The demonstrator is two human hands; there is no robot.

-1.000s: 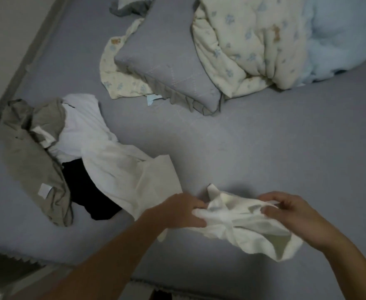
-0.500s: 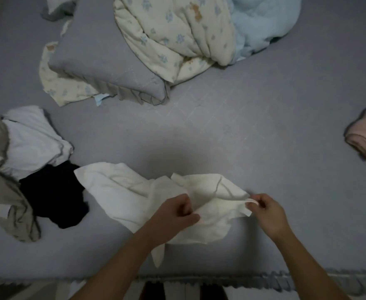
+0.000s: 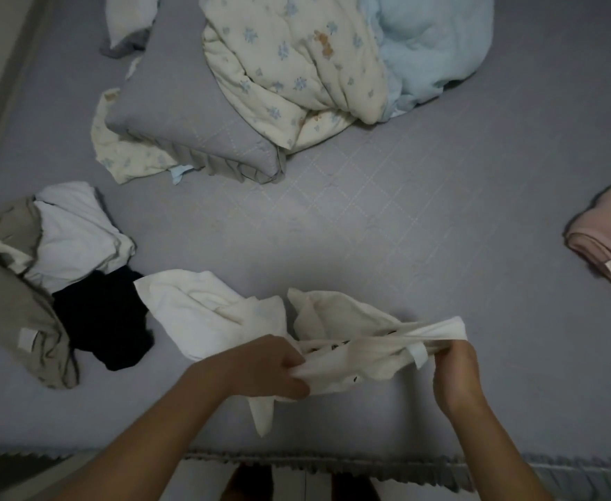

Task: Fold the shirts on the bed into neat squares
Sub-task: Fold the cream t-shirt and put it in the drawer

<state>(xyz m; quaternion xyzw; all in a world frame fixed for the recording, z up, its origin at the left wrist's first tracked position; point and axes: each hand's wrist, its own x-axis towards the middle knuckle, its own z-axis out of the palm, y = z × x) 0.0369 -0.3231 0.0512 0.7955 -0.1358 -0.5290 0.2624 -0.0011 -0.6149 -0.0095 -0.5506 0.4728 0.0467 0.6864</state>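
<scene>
Both hands are gripping the cream shirt [image 3: 354, 356] near the bed's [image 3: 387, 229] front edge: left hand [image 3: 264, 367] fingers bunching fabric, right hand [image 3: 454, 367] pinching its end.

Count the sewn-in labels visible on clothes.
3: one on the cream shirt by the right hand, one on the beige garment left, one on the pink garment right. Others may be hidden.

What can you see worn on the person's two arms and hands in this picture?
Nothing is worn. The left hand and right hand are bare, with no gloves, rings or watch visible. Both forearms are uncovered to the frame's lower edge; no sleeve shows.
</scene>
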